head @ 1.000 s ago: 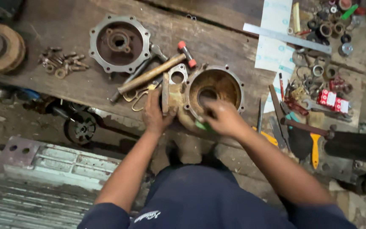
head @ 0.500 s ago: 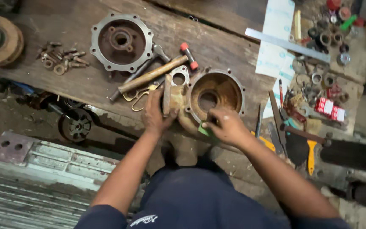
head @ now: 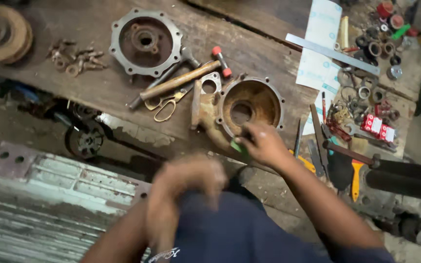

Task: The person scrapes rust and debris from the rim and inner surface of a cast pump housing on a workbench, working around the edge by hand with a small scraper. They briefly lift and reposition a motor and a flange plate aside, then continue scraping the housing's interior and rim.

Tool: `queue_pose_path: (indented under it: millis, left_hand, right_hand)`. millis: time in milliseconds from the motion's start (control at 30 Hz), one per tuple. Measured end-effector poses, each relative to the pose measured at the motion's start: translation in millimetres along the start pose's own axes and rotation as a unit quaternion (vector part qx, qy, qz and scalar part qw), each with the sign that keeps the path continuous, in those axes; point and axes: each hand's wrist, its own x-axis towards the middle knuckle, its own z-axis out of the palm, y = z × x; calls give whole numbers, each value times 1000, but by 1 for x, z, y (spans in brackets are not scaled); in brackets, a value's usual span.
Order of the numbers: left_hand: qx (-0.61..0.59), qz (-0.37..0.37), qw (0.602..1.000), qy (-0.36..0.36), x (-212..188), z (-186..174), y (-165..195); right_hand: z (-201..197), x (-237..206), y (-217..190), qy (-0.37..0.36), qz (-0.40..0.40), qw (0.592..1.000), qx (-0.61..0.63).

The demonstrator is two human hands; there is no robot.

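A rusty round pump housing with a flanged side port lies near the front edge of the worn wooden bench. My right hand rests on the housing's near rim, fingers closed on a small green object pressed against it. My left hand is off the housing and close to my body, blurred by motion, fingers loosely curled with nothing seen in them. A wooden-handled hammer and scissors lie just left of the housing.
A round flanged cover and a pile of rusty bolts lie at the back left, a rusty pulley at far left. Right of the housing are a steel ruler, bearings, rings, files and a yellow-handled tool.
My left hand has let go of the housing's side port and pulled back toward my body. My right hand stays at the near rim.
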Motion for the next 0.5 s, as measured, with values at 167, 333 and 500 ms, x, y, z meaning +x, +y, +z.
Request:
queue_pose_path:
  millis: [167, 333, 500]
  left_hand:
    - [-156, -4, 944, -290, 9, 43, 19]
    - [-308, -256, 839, -367, -8, 61, -29]
    - [202, -319, 862, -337, -25, 114, -15]
  right_hand:
    - [4, 7, -2, -6, -33, 999, 27]
    - [0, 9, 0, -49, 31, 998, 32]
    - [9, 6, 7, -43, 11, 997, 59]
